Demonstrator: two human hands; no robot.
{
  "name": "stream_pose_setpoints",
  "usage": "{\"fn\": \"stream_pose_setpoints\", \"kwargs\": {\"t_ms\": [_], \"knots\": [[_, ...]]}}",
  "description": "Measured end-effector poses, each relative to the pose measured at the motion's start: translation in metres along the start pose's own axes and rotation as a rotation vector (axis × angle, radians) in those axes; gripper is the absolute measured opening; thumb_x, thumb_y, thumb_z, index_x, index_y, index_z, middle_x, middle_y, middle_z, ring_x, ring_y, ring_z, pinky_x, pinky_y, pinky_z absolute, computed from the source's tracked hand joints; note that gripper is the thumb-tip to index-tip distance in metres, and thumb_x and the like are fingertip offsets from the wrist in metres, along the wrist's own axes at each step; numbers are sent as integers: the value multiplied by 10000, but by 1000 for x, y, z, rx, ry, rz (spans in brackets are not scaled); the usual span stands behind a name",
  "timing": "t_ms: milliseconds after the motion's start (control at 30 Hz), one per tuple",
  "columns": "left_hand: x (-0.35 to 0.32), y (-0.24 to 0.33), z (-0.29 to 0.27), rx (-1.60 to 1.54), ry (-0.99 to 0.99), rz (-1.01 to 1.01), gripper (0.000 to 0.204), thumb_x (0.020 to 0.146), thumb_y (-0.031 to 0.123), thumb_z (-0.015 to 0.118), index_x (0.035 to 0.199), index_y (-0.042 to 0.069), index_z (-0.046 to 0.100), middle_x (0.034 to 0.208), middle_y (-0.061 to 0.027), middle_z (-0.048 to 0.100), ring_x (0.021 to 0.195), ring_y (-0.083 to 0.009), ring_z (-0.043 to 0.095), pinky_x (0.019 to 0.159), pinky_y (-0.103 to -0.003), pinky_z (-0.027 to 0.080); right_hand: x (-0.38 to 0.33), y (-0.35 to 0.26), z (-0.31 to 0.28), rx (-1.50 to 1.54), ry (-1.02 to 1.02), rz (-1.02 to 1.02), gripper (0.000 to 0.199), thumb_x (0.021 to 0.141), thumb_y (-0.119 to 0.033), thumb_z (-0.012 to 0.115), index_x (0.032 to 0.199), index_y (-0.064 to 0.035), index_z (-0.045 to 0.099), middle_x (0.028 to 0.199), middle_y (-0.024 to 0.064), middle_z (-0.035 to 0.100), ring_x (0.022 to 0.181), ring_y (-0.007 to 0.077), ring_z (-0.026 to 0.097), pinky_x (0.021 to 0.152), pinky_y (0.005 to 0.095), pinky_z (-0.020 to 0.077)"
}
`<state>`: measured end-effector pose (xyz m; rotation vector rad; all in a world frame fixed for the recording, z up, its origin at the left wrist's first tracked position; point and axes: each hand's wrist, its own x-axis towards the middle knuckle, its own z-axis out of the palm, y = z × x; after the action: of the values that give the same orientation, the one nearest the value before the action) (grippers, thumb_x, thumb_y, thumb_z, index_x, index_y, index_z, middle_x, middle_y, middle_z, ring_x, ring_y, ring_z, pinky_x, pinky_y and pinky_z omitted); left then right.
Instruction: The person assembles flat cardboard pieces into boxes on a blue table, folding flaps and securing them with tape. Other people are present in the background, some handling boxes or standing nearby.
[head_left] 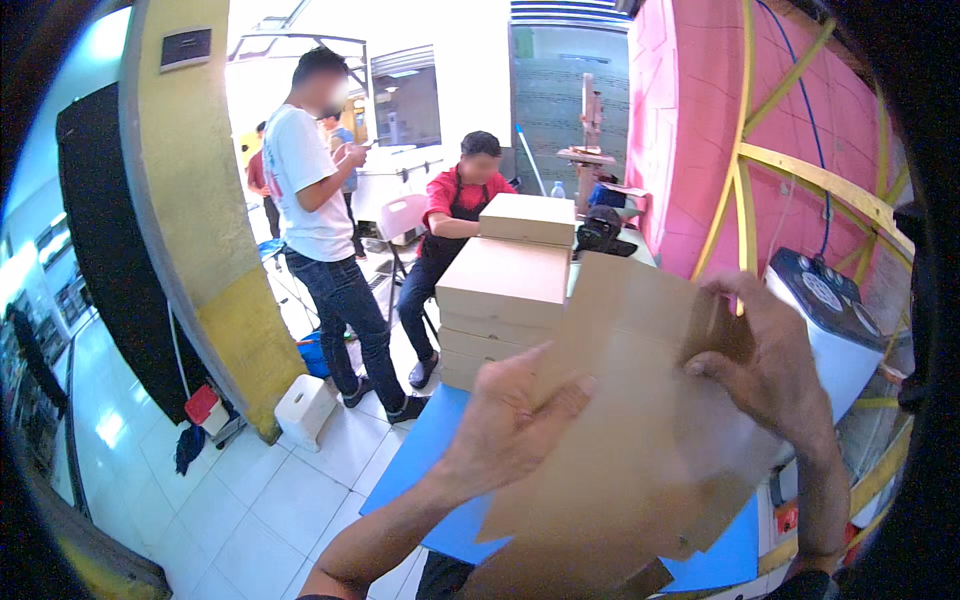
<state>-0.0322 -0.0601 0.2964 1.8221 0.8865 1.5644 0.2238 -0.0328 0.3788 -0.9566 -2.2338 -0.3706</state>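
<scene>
In the head view, the brown cardboard sheet [630, 430] is tilted above the blue desk [400, 465], beside the stacked boxes [503, 272]. The right hand's [765, 345] fingers grasp its turned-up right edge. The left hand [515, 420] lays its thumb on the face; whether its fingers clasp behind cannot be told. Good bending probably needs steady left support and even right-hand pressure along the crease.
</scene>
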Motion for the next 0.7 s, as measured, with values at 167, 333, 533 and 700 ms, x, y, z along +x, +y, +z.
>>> {"fn": "stream_pose_setpoints", "kwargs": {"t_ms": [167,333,533,700], "knots": [[-4,19,-1,56,45,-50,380,852,34,666,1226,58,603,876,-146,673,769,-214,661,726,-314,513,-1,-20,28,69,128,-203,264,765,-66,732,823,-50,475,878,153,664,769,319,682,668,367,551],[-2,19,-13,304,-112,316,339,772,38,718,1107,50,667,1037,-102,701,884,-228,709,768,-305,534,-13,-36,40,303,-127,-256,299,769,-40,719,740,-61,422,965,146,649,776,212,643,632,293,514],[0,14,-14,239,-183,237,375,711,-48,643,1075,39,661,986,-99,688,922,-273,692,793,-344,524,1,-39,31,870,-353,192,415,915,-404,671,973,1,600,895,115,607,742,133,535,656,289,450],[8,22,0,126,-135,207,295,744,-70,590,1023,12,637,920,-111,659,932,-270,674,798,-350,511,11,-32,30,577,-540,169,290,922,-289,668,874,-6,626,654,103,553,631,139,527,601,328,430]]}}
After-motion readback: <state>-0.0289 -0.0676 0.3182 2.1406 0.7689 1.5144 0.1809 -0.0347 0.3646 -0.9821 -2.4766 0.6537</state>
